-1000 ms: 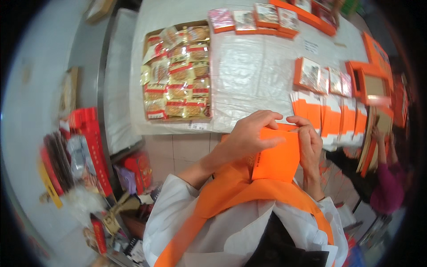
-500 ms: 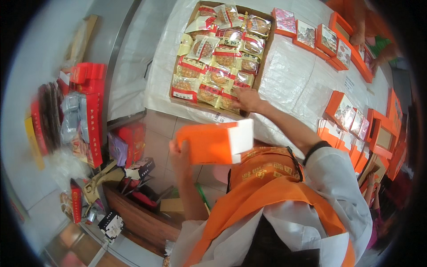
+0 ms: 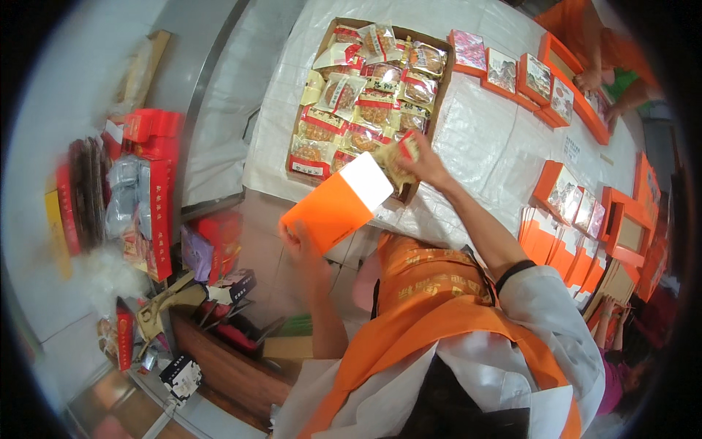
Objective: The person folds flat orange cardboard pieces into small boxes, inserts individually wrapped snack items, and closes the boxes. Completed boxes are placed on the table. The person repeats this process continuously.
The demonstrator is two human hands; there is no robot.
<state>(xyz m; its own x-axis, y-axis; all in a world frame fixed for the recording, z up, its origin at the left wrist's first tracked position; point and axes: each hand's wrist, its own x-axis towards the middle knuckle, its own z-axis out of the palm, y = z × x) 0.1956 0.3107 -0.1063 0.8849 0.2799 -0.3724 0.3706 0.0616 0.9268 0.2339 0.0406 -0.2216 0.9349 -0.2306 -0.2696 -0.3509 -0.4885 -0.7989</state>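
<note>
My left hand [image 3: 298,240] is closed round the lower end of an orange carton [image 3: 329,214], whose white flap [image 3: 368,183] points up toward the table. Just beyond that flap, my right hand [image 3: 426,162] grips a wrapped mooncake [image 3: 397,162] in a clear, gold and red packet. The packet is tilted and close to the flap; whether they touch I cannot tell. Behind it, a shallow cardboard tray [image 3: 443,88] holds several more packets, the nearest partly hidden by the carton and my right hand.
Picture-topped orange boxes [image 3: 502,73] line the table's far right, where another person's hands [image 3: 589,79] work. Flat orange cartons [image 3: 540,235] stand nearer right. Red boxes and bags [image 3: 157,212] crowd the left side, above a brown wooden piece [image 3: 223,358].
My right hand has lifted a packet out of the tray and drawn it toward me. The carton in my left hand has tipped, its flap end rising toward the tray.
</note>
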